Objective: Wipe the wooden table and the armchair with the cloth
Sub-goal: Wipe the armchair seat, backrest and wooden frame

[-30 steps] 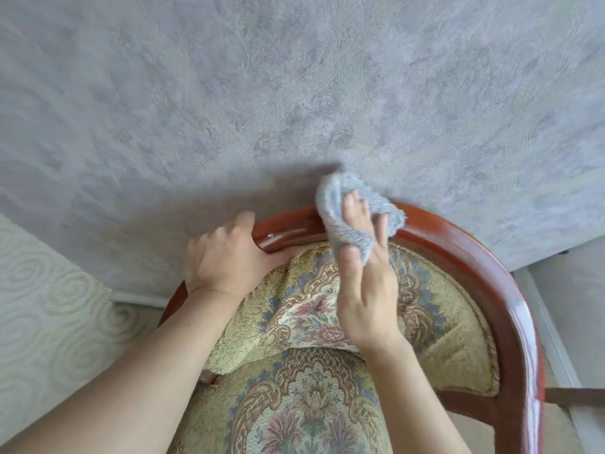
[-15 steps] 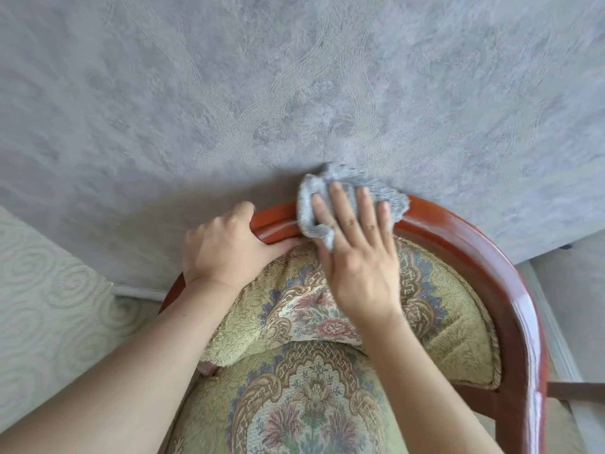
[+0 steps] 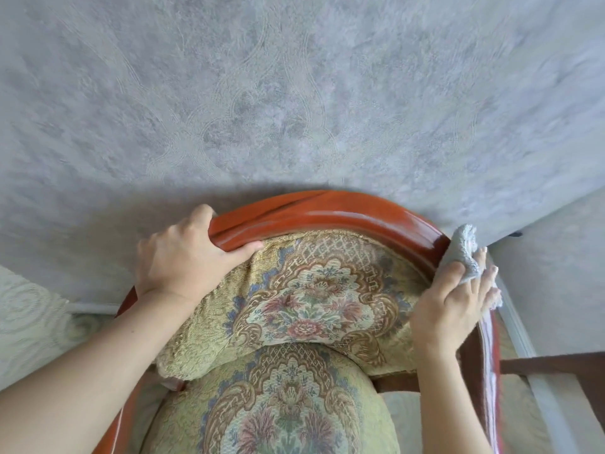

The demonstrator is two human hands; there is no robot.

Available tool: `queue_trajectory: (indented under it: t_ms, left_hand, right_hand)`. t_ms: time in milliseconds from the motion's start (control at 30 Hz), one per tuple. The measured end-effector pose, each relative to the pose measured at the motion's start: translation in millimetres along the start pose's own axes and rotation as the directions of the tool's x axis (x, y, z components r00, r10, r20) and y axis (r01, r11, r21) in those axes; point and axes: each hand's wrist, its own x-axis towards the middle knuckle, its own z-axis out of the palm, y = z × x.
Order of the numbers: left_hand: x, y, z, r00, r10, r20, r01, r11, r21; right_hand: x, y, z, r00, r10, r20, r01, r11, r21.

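The armchair has a glossy red-brown curved wooden rail [image 3: 327, 213] and floral tapestry upholstery on its back [image 3: 311, 290] and seat. My left hand [image 3: 183, 257] grips the left part of the top rail, thumb on the inner side. My right hand [image 3: 455, 299] presses a grey fluffy cloth [image 3: 461, 253] against the rail's right bend, fingers spread over it. The wooden table is out of view.
A grey textured wall [image 3: 294, 93] stands directly behind the chair. Pale patterned floor [image 3: 29, 316] shows at lower left, a white skirting board [image 3: 520, 326] at right. A dark wooden bar [image 3: 556, 362] sticks out at the right edge.
My right hand has slid the cloth from the middle of the top rail along the curve to its right bend. My left hand has kept its grip on the rail.
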Motion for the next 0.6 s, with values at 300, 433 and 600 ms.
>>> queue_trajectory:
  t_ms: [300, 433, 600]
  left_hand:
    - [-1, 3, -4, 0.999, -0.012, 0.049, 0.012, 1.0, 0.001]
    - [-1, 1, -5, 0.999, 0.027, 0.018, -0.027, 0.999, -0.019]
    - [0, -1, -2, 1.0, 0.001, 0.02, -0.001, 1.0, 0.006]
  right_hand:
    - [-68, -117, 63, 0.923, -0.367, 0.118, 0.346, 0.923, 0.168]
    - [-48, -92, 55, 0.77, -0.614, 0.172, 0.618, 0.785, 0.036]
    - [-12, -26, 25, 0.87, -0.476, 0.13, 0.49, 0.864, -0.116]
